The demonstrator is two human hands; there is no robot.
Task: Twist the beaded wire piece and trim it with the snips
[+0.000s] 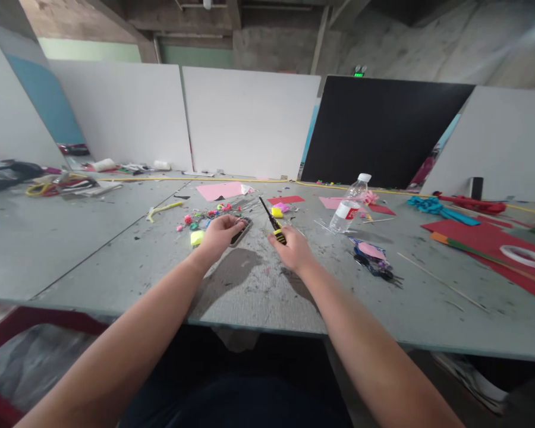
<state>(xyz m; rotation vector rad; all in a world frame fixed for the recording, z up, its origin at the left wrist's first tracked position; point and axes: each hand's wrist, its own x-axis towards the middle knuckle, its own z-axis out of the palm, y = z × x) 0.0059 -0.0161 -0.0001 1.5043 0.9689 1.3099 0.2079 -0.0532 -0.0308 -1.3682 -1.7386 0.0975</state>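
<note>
Left hand (218, 235) is closed around a small dark flat object (241, 231), held just above the grey table (116, 249); the object appears to be a case or holder, though the view is too small to confirm. Right hand (292, 246) grips the yellow-and-black handle of a cutting tool (271, 222), fingers wrapped, blade pointing up and away toward the far left. Both hands sit near each other at the table's middle. Coloured beads (205, 215) and a yellow block (197, 238) lie just beside the left hand. A plastic bottle (350, 205) stands to the right, well apart. Red paper (481, 241) and a tape roll (526, 255) lie at far right.
</note>
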